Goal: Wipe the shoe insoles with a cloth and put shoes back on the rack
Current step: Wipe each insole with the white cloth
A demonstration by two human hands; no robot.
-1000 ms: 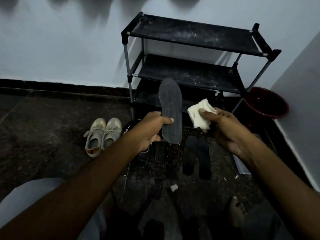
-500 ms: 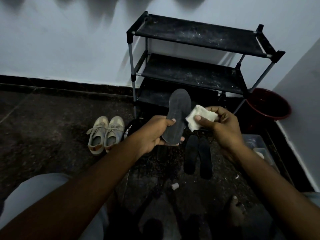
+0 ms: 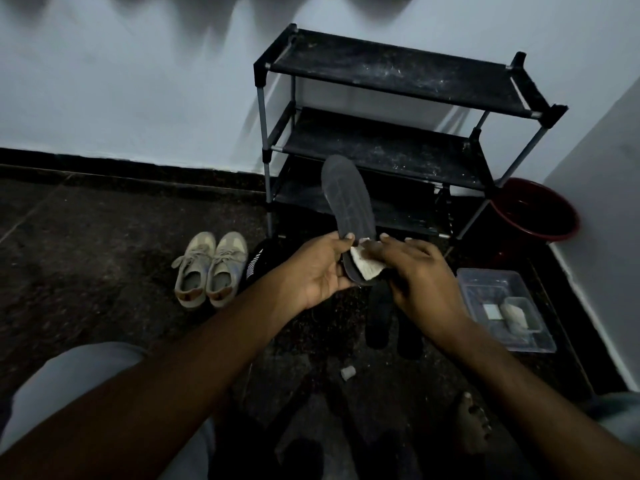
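My left hand (image 3: 320, 266) grips the heel end of a grey insole (image 3: 346, 199), which stands tilted up in front of the black shoe rack (image 3: 388, 76). My right hand (image 3: 420, 271) holds a white cloth (image 3: 365, 266) and presses it onto the lower part of that insole. Two black insoles (image 3: 379, 320) lie on the floor below my hands. A pair of beige sneakers (image 3: 211, 268) sits on the floor to the left, with a black shoe (image 3: 254, 263) beside it. The rack's shelves hold nothing.
A dark red bucket (image 3: 535, 211) stands right of the rack in the corner. A clear plastic container (image 3: 504, 306) with small items lies on the floor at right. A small white scrap (image 3: 348, 373) lies near my bare foot (image 3: 472, 424). Walls close the back and right.
My right hand has brought the cloth from beside the insole down onto its lower part. The insole has shifted a little in my left hand.
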